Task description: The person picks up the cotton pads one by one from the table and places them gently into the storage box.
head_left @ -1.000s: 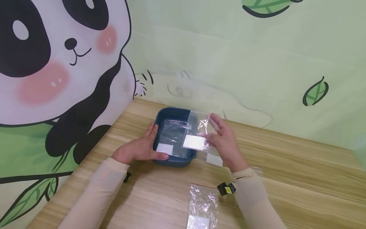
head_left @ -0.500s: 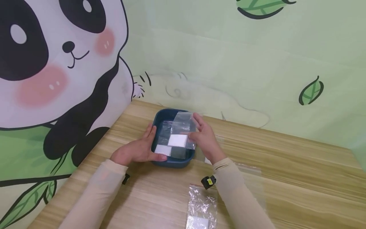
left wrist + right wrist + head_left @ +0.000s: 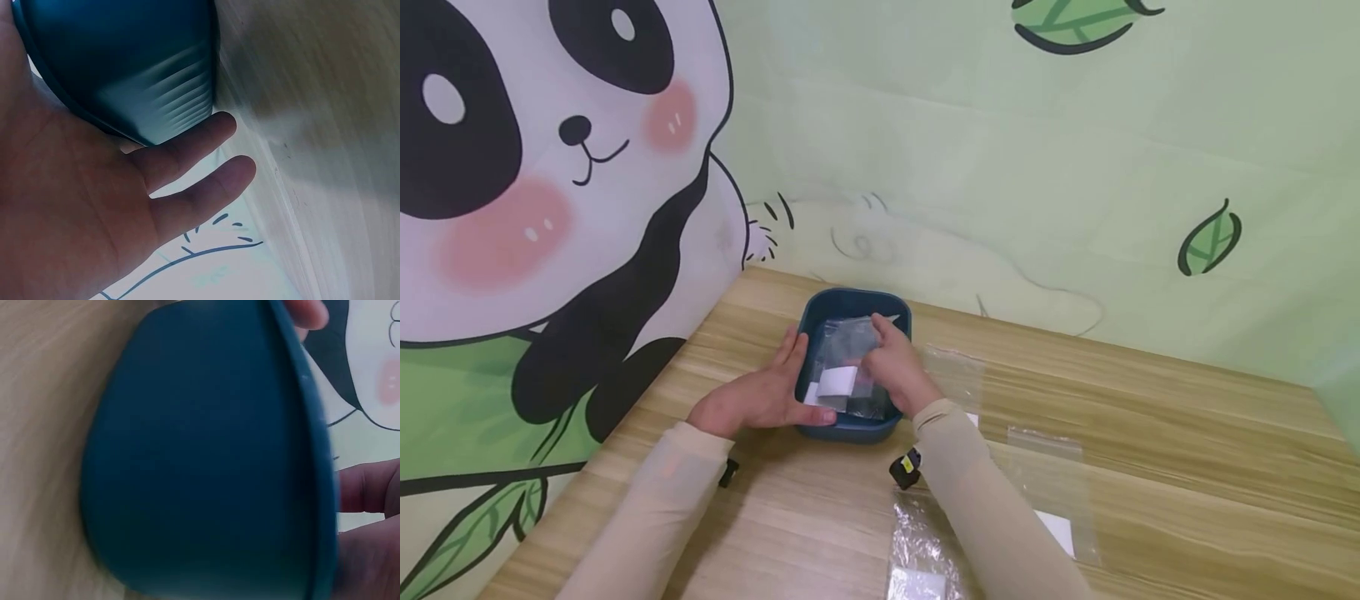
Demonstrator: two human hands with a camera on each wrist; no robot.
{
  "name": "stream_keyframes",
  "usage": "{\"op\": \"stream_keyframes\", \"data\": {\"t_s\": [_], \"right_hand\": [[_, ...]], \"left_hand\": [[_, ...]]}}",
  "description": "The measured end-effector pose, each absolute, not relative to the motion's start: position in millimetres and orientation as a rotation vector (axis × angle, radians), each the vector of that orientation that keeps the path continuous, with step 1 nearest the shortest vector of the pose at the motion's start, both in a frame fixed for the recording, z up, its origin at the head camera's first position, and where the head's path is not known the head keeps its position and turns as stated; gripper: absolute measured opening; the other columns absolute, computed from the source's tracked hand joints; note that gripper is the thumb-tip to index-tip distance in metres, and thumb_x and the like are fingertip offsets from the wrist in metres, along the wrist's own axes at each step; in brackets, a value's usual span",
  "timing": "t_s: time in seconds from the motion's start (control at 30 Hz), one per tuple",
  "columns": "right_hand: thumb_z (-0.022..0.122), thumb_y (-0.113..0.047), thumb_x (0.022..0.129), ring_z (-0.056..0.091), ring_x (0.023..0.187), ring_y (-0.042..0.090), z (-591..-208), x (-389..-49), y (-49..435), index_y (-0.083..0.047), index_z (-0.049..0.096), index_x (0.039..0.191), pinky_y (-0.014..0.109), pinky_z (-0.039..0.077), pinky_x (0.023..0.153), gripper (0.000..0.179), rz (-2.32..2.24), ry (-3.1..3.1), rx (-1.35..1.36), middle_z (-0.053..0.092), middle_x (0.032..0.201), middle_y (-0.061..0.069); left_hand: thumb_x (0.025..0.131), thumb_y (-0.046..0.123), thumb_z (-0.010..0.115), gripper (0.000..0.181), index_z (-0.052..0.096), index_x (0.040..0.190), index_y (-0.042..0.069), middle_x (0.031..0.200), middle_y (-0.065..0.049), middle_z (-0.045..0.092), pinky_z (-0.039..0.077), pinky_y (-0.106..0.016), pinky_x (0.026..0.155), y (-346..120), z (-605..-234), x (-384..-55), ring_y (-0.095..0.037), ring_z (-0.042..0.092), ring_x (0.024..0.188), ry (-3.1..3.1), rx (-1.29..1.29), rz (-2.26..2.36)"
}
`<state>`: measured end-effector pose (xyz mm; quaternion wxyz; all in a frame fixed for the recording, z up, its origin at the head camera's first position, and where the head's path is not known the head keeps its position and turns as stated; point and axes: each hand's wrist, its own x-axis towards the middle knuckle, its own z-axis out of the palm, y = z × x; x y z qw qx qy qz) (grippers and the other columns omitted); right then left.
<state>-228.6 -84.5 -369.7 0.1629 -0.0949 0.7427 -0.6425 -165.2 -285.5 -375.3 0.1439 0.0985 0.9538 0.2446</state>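
A dark blue rectangular plastic bin (image 3: 850, 432) stands on the wooden table. My left hand (image 3: 758, 398) rests against its left side, fingers straight along the outer wall and thumb over the front corner; the left wrist view shows two straight fingers (image 3: 200, 197) beside the ribbed wall. Inside the bin, my right hand (image 3: 897, 367) pinches a clear zip-lock bag (image 3: 838, 381) with a white label at its lower end. Beneath that lies another clear bag, its white label (image 3: 812, 395) partly covered. The right wrist view has the bin's outer wall (image 3: 200, 450) hiding most of that hand.
More clear labelled bags lie on the table (image 3: 805, 517): one right of the bin (image 3: 957, 371), one farther right (image 3: 1047, 475), one at the front (image 3: 917, 582), partly under the right forearm. Behind stands a pale green backdrop (image 3: 925, 167) with a large printed panda.
My right hand has moved left with the zip-lock bag, from over the bin's right rim down into the bin. The left hand has stayed at the bin. The view has shifted slightly.
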Motion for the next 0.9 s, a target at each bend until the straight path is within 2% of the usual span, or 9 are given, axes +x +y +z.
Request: {"op": "stream_keyframes", "data": {"t_s": [0.17, 0.27, 0.33, 0.43, 0.5, 0.57, 0.67, 0.9], "right_hand": [[0.049, 0.022, 0.074, 0.033, 0.142, 0.027, -376.2, -230.6, -91.6, -0.003, 0.028, 0.159, 0.030, 0.044, 0.081, 0.090, -1.775, 2.148, -0.278, 0.030, 0.163, 0.013], [0.051, 0.021, 0.073, 0.040, 0.137, 0.029, -379.9, -233.2, -94.8, -0.002, 0.031, 0.158, 0.031, 0.045, 0.079, 0.090, -1.724, 2.198, -0.258, 0.033, 0.160, 0.016], [0.053, 0.020, 0.074, 0.051, 0.122, 0.032, -381.6, -235.0, -96.8, -0.003, 0.032, 0.157, 0.029, 0.047, 0.072, 0.089, -1.696, 2.212, -0.228, 0.036, 0.158, 0.019], [0.054, 0.020, 0.074, 0.057, 0.096, 0.030, -382.1, -235.4, -99.3, -0.002, 0.033, 0.157, 0.027, 0.047, 0.055, 0.089, -1.703, 2.182, -0.188, 0.040, 0.152, 0.023], [0.053, 0.020, 0.073, 0.057, 0.081, 0.027, -382.5, -234.8, -100.5, -0.001, 0.033, 0.156, 0.026, 0.046, 0.052, 0.088, -1.711, 2.157, -0.174, 0.043, 0.148, 0.025], [0.052, 0.020, 0.073, 0.055, 0.076, 0.023, -383.1, -234.2, -101.4, 0.001, 0.033, 0.156, 0.025, 0.046, 0.051, 0.086, -1.709, 2.151, -0.175, 0.045, 0.146, 0.026], [0.052, 0.019, 0.072, 0.057, 0.079, 0.025, -384.4, -233.0, -102.2, 0.003, 0.035, 0.154, 0.025, 0.046, 0.051, 0.085, -1.694, 2.168, -0.184, 0.046, 0.144, 0.026], [0.054, 0.017, 0.072, 0.058, 0.100, 0.035, -387.7, -232.5, -104.3, 0.003, 0.038, 0.153, 0.028, 0.047, 0.051, 0.084, -1.642, 2.212, -0.222, 0.045, 0.147, 0.025]], "left_hand": [[0.079, 0.073, 0.071, 0.136, -0.008, 0.158, -0.005, 0.163, -0.025, -0.018, 0.037, -0.051, 0.110, -286.0, -376.9, -164.6, -0.048, 0.032, 0.142, 2.740, 0.288, 0.727], [0.079, 0.073, 0.071, 0.136, -0.008, 0.158, -0.005, 0.163, -0.025, -0.019, 0.037, -0.051, 0.110, -286.7, -377.6, -164.6, -0.048, 0.032, 0.141, 2.741, 0.289, 0.737], [0.079, 0.073, 0.071, 0.136, -0.008, 0.158, -0.005, 0.163, -0.025, -0.019, 0.037, -0.051, 0.110, -287.4, -377.5, -164.7, -0.048, 0.033, 0.141, 2.749, 0.294, 0.738], [0.079, 0.074, 0.070, 0.136, -0.008, 0.158, -0.005, 0.163, -0.026, -0.019, 0.038, -0.050, 0.109, -287.7, -376.9, -165.0, -0.048, 0.034, 0.140, 2.754, 0.299, 0.736], [0.079, 0.075, 0.069, 0.136, -0.008, 0.158, -0.005, 0.163, -0.026, -0.018, 0.039, -0.050, 0.108, -287.4, -376.2, -164.9, -0.048, 0.035, 0.140, 2.758, 0.302, 0.725], [0.079, 0.075, 0.068, 0.136, -0.007, 0.158, -0.005, 0.163, -0.027, -0.017, 0.040, -0.050, 0.108, -287.2, -375.5, -164.6, -0.048, 0.036, 0.140, 2.761, 0.305, 0.713], [0.080, 0.075, 0.068, 0.135, -0.007, 0.157, -0.006, 0.163, -0.027, -0.017, 0.039, -0.049, 0.108, -287.0, -374.9, -164.3, -0.048, 0.035, 0.140, 2.761, 0.311, 0.707], [0.080, 0.074, 0.068, 0.134, -0.008, 0.158, -0.005, 0.163, -0.026, -0.018, 0.037, -0.050, 0.110, -287.0, -375.4, -165.8, -0.048, 0.034, 0.141, 2.743, 0.294, 0.716]]}}
